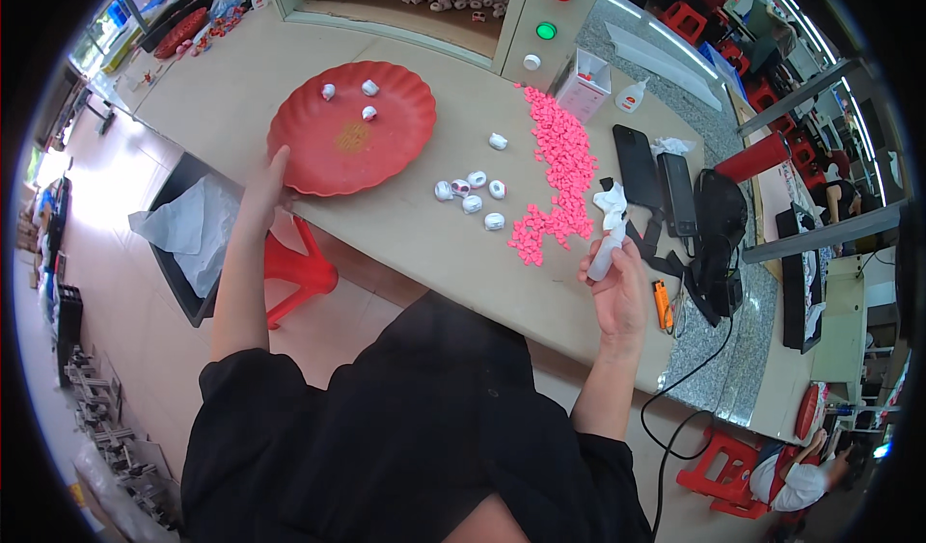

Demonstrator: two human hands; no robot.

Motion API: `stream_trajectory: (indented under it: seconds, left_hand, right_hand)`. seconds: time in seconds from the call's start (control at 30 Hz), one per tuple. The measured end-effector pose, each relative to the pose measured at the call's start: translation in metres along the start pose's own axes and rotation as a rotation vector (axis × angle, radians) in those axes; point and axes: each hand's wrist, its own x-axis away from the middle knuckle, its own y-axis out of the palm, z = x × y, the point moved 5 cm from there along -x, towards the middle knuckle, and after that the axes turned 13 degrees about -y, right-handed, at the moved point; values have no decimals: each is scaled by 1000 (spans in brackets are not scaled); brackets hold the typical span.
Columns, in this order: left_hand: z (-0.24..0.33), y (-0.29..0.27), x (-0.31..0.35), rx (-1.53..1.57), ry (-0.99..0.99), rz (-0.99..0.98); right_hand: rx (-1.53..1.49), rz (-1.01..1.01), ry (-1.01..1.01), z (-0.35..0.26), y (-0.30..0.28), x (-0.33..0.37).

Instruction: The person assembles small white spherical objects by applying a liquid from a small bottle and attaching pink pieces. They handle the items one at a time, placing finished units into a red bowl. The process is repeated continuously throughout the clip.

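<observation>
My left hand [269,184] grips the near left rim of a red scalloped plate [391,143], thumb on top and the other fingers partly hidden under the edge. Three small white rounded pieces lie on the plate, one of them a white piece [369,88] near its far side. My right hand [620,287] is closed around a small translucent white bottle [605,257]. Crumpled white tissue [611,203] sits at the bottle's far end; whether it is wrapped on it I cannot tell. Several similar white pieces [472,203] rest between the plate and a spread of pink bits [564,152].
A cabinet [518,37] with red and green buttons stands at the back, loose pieces inside. Right of the pink bits are an open box [583,85], a white bottle [631,95], a phone [636,167], and an orange lighter-like item [663,305]. A red stool [299,273] stands below left.
</observation>
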Motion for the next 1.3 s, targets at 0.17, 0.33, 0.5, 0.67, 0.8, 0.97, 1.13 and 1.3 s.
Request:
stream_trajectory:
  seconds: [0.17, 0.33, 0.5, 0.67, 0.8, 0.97, 1.13, 1.3]
  left_hand:
    - [42, 66, 89, -254, 948, 570]
    - [21, 205, 139, -647, 1243, -187]
    - [23, 233, 140, -835, 1393, -206]
    - [25, 242, 142, -913, 1356, -141]
    - [27, 244, 146, -932, 1246, -190]
    - [5, 247, 132, 312, 80, -982]
    - [-9, 254, 139, 620, -70, -1072]
    - [-6, 257, 140, 559, 71, -1017]
  right_hand:
    - [8, -37, -62, 0, -17, 7]
    - [-40, 65, -24, 11, -19, 3]
    - [23, 61, -93, 10, -17, 0]
    - [-98, 173, -161, 25, -35, -4]
    - [-343, 172, -101, 19, -19, -7]
    - [-18, 95, -293, 14, -8, -5]
    - [110, 89, -325, 33, -4, 1]
    - [230, 7, -440, 27, 10, 5]
